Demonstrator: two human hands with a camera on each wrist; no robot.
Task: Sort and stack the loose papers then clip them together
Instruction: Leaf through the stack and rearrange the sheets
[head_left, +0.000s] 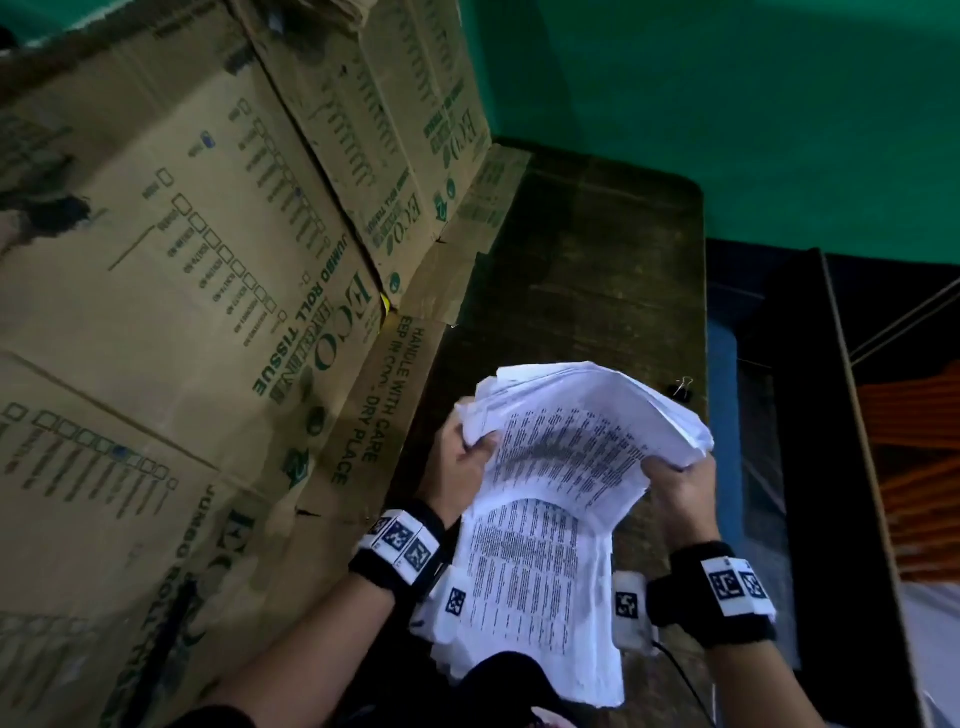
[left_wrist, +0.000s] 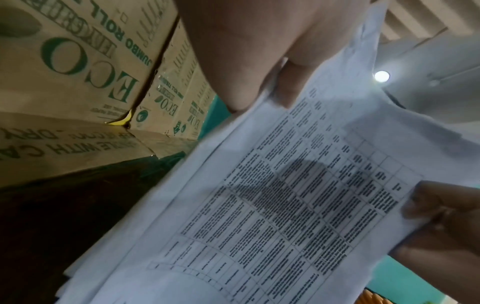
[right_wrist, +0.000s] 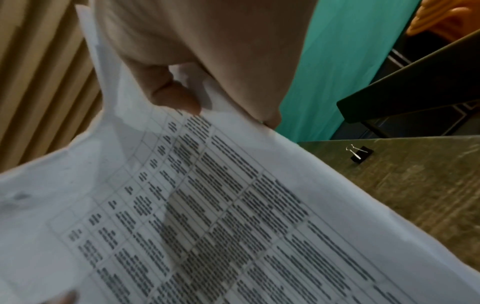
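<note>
From the head view, your left hand (head_left: 462, 457) and right hand (head_left: 675, 483) each grip a side edge of the papers (head_left: 561, 467), held above the surface (head_left: 597, 260); the clip (head_left: 684, 387) lies beyond. Left wrist: fingers (left_wrist: 291, 86) curl over the floppy sheets. Right wrist: thumb (right_wrist: 168, 90) pinches them. They're light and slippery, so hold near the edges.

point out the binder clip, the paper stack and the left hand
small black binder clip (right_wrist: 360, 153), right wrist view, on its black body
white printed paper stack (head_left: 561, 462), head view, top sheet
left hand (head_left: 460, 460), head view, back of hand
</note>
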